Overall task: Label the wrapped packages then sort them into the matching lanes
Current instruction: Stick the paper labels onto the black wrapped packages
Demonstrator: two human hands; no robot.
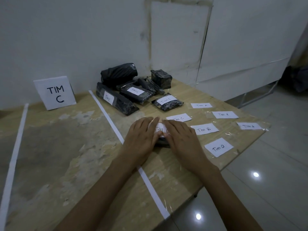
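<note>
A small black wrapped package lies on the table, mostly hidden under my hands. On top of it sits a white "Tim B" label. My left hand and my right hand press flat on the label's two sides with straight fingers. Behind them lie three black packages that carry "Tim C" labels: a long one, a flat one and a small one. Unlabelled black packages are piled at the back.
Loose labels lie to the right: "Tim C", "Tim B" and three "Tim A". A "TIM C" sign stands at the back left between white tape lane lines. The table's edge runs along the right.
</note>
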